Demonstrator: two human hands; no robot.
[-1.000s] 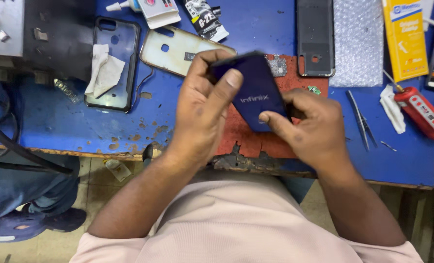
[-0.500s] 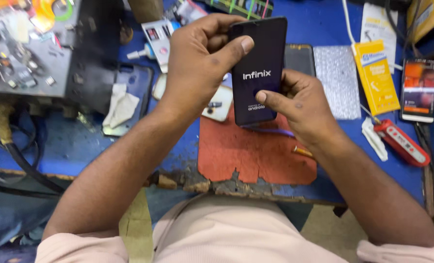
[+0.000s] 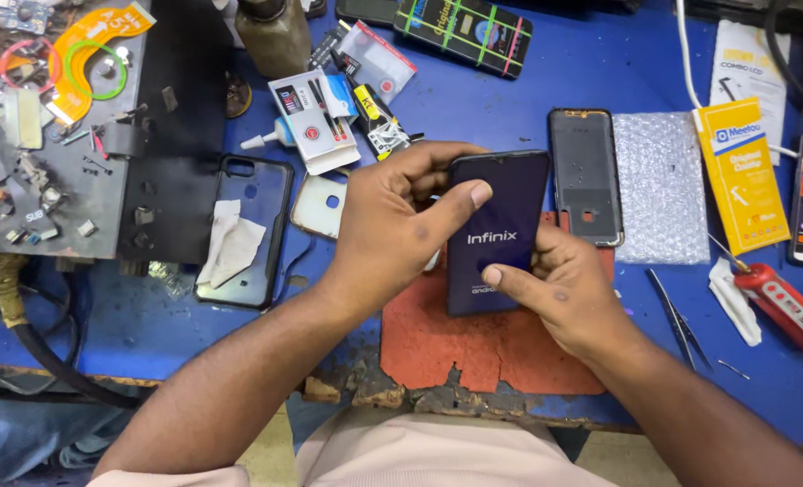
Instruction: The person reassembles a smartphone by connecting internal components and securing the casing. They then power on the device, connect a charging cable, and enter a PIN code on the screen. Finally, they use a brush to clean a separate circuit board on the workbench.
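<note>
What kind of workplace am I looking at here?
Most likely a phone repair bench: both hands hold a lit smartphone over a worn red mat, with a bare phone frame, tweezers and loose small parts around.

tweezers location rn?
In the head view, the tweezers lie on the blue table at the person's right, between the right hand and the red-handled tool, just below the bubble wrap.

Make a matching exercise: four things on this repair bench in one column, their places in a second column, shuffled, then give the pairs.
Things:
1. dark phone
2. tweezers
3. white tissue
4. bubble wrap

Places:
A. inside the black phone case
B. held in both hands, left hand and right hand
C. beside the bare phone frame
D. near the red-handled tool

Pairs: 1-B, 2-D, 3-A, 4-C
</note>
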